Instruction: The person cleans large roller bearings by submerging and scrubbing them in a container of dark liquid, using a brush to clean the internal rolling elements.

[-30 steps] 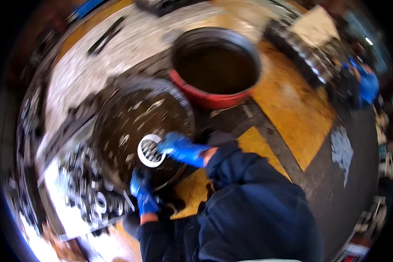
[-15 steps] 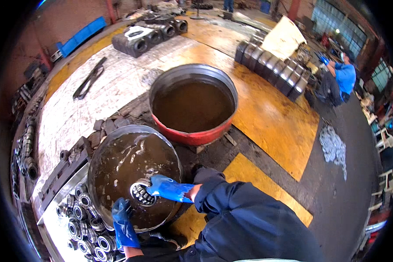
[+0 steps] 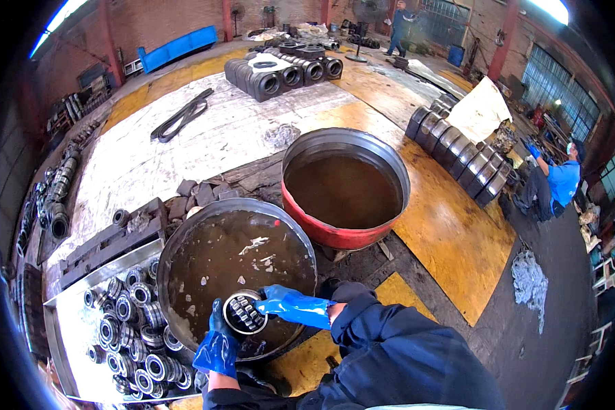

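A round roller bearing, with a bright outer ring and dark rollers, is held over the brown liquid of a metal tub. My right hand, in a blue rubber glove, is closed on the bearing's right edge. On its left edge, my left hand, gloved alike, grips with the fingers along the side. Pale scraps of foam and a small red bit float on the liquid. Left of the tub, a shallow metal tray carries a heap of several similar bearings.
A red drum tub with brown liquid stands just beyond. Rows of dark blocks with round bores and dark housings lie farther off. A person in blue crouches at the right; another stands far back. A crumpled cloth lies right.
My left hand has come from the tub's left side onto the bearing, which my right hand still holds. The view has tilted up, showing more of the far room.
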### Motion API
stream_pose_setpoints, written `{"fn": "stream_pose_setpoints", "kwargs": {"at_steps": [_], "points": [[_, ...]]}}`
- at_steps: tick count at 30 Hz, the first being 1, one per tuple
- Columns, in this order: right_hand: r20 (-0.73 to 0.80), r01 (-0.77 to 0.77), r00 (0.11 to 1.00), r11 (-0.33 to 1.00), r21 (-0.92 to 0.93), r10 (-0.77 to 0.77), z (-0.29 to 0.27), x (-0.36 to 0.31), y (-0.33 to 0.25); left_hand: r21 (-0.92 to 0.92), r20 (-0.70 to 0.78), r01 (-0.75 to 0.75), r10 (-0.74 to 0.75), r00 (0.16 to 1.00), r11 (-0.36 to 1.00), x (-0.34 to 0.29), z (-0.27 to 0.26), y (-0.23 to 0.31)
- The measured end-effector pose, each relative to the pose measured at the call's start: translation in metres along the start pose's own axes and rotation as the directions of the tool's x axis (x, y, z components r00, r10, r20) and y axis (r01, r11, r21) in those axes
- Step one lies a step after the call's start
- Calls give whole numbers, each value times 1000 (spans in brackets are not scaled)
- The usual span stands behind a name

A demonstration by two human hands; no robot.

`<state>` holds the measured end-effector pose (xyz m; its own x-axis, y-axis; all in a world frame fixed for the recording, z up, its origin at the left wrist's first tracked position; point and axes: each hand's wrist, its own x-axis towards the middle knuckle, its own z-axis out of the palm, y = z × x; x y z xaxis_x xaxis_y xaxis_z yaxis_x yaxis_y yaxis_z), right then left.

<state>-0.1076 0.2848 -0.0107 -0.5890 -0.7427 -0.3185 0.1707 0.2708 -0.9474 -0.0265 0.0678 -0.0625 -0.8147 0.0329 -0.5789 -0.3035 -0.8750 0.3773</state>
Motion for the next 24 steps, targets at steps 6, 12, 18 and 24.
{"fn": "stream_pose_setpoints", "kwargs": {"at_steps": [6,12,18,24], "points": [[31,12,999,998,62,-14,17,7,-9,-136,50,114,-108,993,984,-4,-11,7],[46,136,988,977,167,-145,22,-13,-26,-229,288,265,-195,938,937,-2,-22,8],[19,92,996,995,-46,-92,18,-18,-25,-136,-61,218,-228,972,966,-7,12,1],[85,58,995,991,-119,-48,11,-14,-10,-28,-195,222,-223,955,975,-14,24,-4]]}}
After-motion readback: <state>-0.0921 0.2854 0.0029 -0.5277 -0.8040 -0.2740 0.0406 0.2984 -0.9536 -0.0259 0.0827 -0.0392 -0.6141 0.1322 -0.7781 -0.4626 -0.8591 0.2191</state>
